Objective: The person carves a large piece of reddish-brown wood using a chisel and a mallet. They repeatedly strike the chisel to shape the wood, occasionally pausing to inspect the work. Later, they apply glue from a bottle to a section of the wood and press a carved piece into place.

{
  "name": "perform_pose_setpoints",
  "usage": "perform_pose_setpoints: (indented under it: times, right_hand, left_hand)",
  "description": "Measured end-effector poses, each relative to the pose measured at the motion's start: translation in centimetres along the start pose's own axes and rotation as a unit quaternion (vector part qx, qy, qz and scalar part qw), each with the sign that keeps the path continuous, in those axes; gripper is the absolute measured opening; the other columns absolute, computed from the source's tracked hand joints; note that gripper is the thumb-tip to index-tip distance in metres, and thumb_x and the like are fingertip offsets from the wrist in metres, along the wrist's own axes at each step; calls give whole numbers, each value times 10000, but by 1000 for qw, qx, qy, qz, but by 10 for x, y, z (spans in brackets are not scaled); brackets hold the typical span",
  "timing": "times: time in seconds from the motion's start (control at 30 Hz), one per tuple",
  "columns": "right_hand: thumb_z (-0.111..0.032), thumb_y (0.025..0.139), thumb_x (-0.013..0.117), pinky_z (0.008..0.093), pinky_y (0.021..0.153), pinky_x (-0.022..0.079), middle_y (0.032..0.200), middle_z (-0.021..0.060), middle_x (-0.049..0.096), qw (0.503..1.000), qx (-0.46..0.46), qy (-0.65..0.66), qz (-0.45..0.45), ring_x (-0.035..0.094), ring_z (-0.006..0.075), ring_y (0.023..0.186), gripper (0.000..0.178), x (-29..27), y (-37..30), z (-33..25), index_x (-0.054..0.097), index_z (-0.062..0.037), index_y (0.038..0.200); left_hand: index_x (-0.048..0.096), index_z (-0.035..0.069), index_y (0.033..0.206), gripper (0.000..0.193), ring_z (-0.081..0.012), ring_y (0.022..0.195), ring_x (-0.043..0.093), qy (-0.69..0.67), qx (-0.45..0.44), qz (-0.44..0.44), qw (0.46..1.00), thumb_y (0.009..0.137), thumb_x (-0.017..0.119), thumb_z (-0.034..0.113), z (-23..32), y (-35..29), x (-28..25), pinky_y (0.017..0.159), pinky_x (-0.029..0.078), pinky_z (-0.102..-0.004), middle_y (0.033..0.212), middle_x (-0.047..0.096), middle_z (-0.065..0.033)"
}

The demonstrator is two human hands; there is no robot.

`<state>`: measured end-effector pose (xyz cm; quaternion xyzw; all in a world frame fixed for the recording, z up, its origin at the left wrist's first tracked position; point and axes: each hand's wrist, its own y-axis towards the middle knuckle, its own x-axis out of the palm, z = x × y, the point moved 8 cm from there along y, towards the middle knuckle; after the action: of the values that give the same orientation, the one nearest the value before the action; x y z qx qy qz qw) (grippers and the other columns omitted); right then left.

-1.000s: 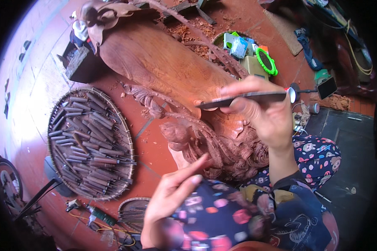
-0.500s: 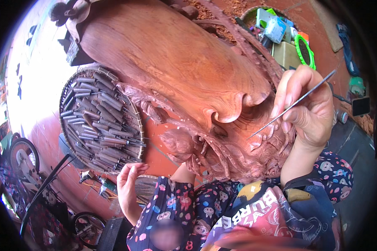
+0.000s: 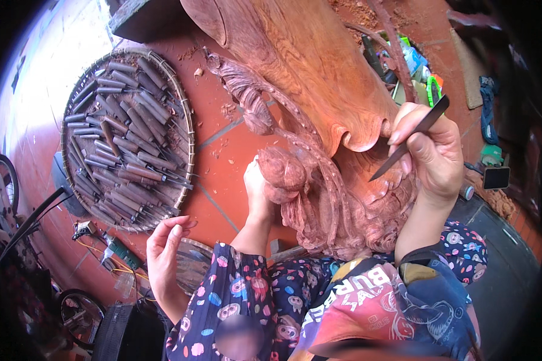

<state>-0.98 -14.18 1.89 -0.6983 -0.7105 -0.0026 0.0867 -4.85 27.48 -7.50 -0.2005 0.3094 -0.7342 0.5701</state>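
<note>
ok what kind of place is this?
Looks like a wood-carving workspace, probably a small workshop. Signs: the large carved wooden piece by the person's hands, the round woven basket full of handled tools, and what look like wood shavings on the floor.

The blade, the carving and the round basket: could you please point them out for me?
Blade (image 3: 394, 157), head view: lower half.
Carving (image 3: 319, 72), head view: smooth wooden panel.
Round basket (image 3: 190, 123), head view: right-hand rim.
</note>
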Motion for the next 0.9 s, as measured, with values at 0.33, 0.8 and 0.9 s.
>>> perform_pose_setpoints:
  times: [0.33,0.8,0.9]
  right_hand:
    - [-12,865,664,180,494,428,890,79,667,1000,-6,14,6,545,68,557,113,25,-2,-31,664,15,975]
    - [-129,919,677,167,492,396,882,42,665,987,90,97,90,517,45,573,139,-13,-17,50,667,-15,999]
    - [-119,914,679,172,499,397,859,28,660,984,96,117,92,519,51,573,133,-11,-14,48,668,-18,1000]
  left_hand:
    - [636,-24,1170,277,-132,1006,630,-28,71,-1,997,990,582,180,16,5,13,913,462,-273,1046,702,-82]
    - [607,22,1225,326,-133,997,662,-160,-81,-3,984,993,585,250,-112,38,6,879,506,-255,1067,703,-84]
    - [591,15,1242,346,-145,1002,667,-162,-106,8,981,993,585,256,-130,34,1,879,518,-258,1092,696,-95]
